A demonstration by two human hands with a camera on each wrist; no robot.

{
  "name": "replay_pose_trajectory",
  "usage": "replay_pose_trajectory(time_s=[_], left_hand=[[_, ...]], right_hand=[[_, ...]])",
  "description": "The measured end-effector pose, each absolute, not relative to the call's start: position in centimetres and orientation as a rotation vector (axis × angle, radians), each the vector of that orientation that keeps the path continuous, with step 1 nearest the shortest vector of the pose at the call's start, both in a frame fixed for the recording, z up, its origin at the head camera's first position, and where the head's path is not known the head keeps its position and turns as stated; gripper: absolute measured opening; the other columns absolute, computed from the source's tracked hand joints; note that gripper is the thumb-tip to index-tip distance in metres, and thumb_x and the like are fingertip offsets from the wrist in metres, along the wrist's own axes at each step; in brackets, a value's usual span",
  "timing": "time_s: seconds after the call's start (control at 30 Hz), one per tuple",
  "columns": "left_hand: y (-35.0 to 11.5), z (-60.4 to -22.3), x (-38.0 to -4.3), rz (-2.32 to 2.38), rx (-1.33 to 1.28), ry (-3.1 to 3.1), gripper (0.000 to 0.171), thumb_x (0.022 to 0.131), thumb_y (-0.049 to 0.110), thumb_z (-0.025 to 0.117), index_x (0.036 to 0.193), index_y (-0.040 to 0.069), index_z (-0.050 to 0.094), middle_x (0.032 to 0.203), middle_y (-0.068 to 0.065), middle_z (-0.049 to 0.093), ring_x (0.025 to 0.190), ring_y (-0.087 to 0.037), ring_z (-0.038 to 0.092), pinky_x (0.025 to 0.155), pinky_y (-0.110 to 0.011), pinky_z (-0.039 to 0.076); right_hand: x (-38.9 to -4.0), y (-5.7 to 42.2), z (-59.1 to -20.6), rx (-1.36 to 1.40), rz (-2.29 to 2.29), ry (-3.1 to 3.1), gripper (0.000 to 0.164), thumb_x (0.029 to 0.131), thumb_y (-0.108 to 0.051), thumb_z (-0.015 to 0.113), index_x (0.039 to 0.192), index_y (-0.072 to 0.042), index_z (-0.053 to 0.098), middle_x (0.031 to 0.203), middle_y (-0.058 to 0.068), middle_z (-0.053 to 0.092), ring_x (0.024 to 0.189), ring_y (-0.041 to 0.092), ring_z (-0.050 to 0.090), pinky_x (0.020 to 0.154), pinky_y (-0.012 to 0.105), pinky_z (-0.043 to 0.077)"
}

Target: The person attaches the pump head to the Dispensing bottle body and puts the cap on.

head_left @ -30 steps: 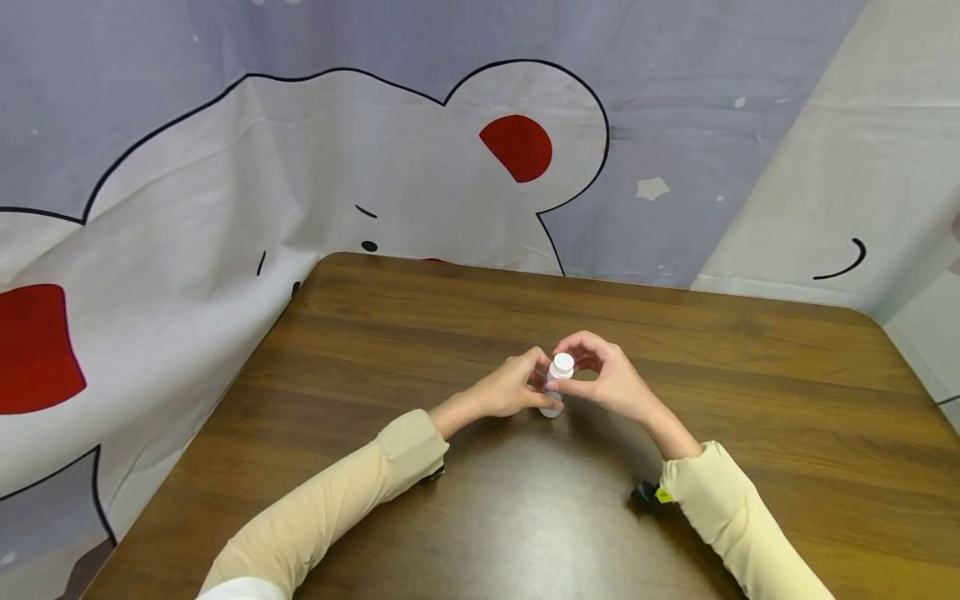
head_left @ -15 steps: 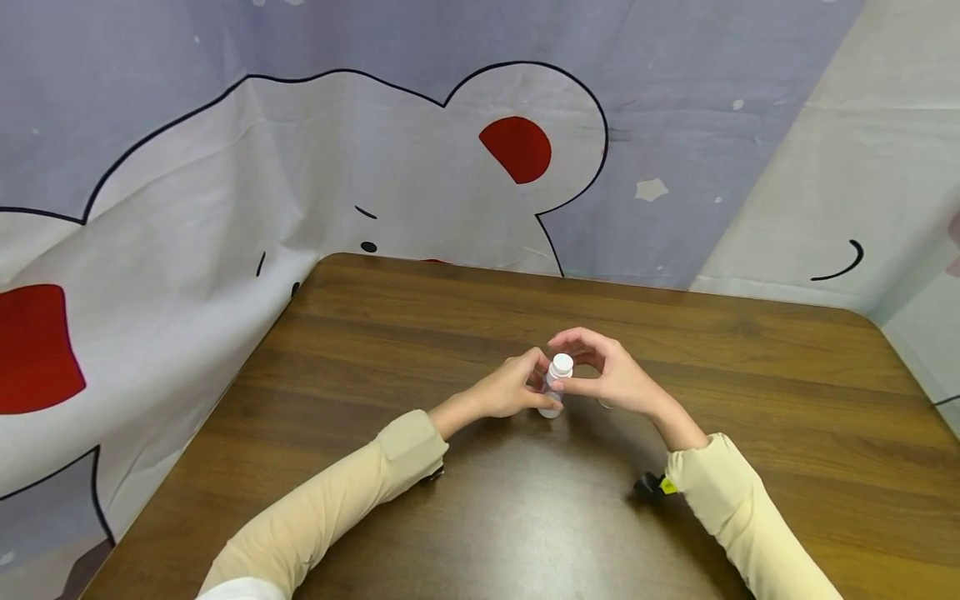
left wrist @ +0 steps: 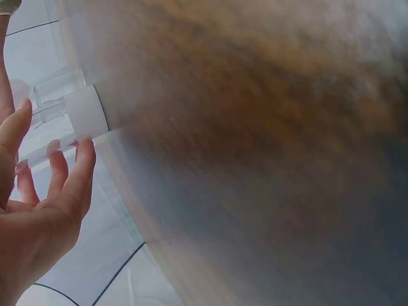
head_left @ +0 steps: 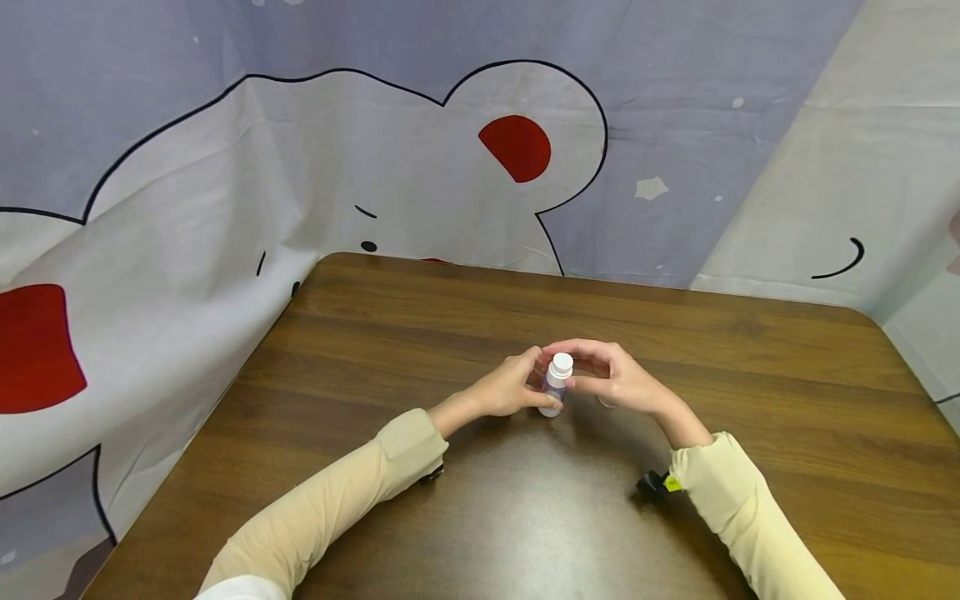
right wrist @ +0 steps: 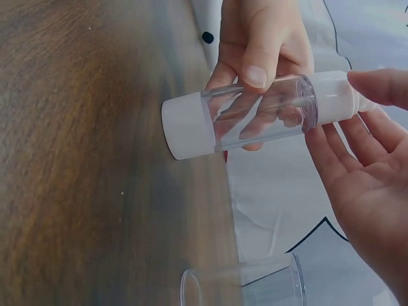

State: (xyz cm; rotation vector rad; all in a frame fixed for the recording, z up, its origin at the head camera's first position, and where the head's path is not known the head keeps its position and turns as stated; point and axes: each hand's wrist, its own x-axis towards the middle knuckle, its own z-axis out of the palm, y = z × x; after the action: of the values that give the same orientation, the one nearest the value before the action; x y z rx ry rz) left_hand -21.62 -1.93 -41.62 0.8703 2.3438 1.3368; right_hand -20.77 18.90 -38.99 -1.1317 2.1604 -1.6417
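Note:
A small bottle [head_left: 557,382] with a clear body, white base and white top stands upright near the middle of the wooden table. My left hand [head_left: 504,390] grips its clear body, thumb on the near side. Around the white top, the thumb and fingers of my right hand [head_left: 624,382] are curled. From the right wrist, the thumb tip is at the white collar and the fingers lie under it; that bottle [right wrist: 188,127] appears tilted sideways there. Left-hand fingers show through its wall. In the left wrist view the white base [left wrist: 87,112] is visible above my left fingers.
A clear plastic cup-like piece [right wrist: 271,277] is beside the bottle in the right wrist view, cut off by the frame. The brown table [head_left: 420,308] meets a patterned fabric backdrop [head_left: 337,150]. A black wrist device [head_left: 651,486] with a yellow part is at my right cuff.
The right hand shifts its fingers around the bottle's top; its thumb has moved slightly right and its fingertips leftward behind the top. The left hand and bottle stay put.

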Motion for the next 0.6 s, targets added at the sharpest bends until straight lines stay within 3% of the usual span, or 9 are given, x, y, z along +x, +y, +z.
replay_pose_trajectory(time_s=[0.17, 0.6], left_hand=[[-1.94, -41.61, -21.59, 1.328, 0.861, 2.348, 0.046, 0.082, 0.012, 0.076, 0.114, -0.001, 0.046, 0.114, -0.016, 0.061, 0.102, -0.024, 0.062, 0.083, -0.02, 0.055], [-1.89, -41.48, -21.47, 1.355, 0.849, 2.328, 0.043, 0.082, 0.009, 0.076, 0.112, -0.002, 0.046, 0.117, -0.017, 0.06, 0.104, -0.027, 0.063, 0.086, -0.024, 0.056]], right_hand=[[-20.82, 19.04, -39.15, -1.124, -1.665, 2.157, 0.04, 0.087, 0.009, 0.06, 0.126, 0.011, 0.051, 0.119, 0.029, 0.06, 0.111, 0.006, 0.062, 0.096, 0.021, 0.05], [-20.55, 18.75, -39.42, -1.051, -1.626, 2.335, 0.039, 0.083, 0.005, 0.069, 0.121, 0.005, 0.057, 0.116, 0.023, 0.063, 0.103, 0.006, 0.063, 0.092, 0.022, 0.052]])
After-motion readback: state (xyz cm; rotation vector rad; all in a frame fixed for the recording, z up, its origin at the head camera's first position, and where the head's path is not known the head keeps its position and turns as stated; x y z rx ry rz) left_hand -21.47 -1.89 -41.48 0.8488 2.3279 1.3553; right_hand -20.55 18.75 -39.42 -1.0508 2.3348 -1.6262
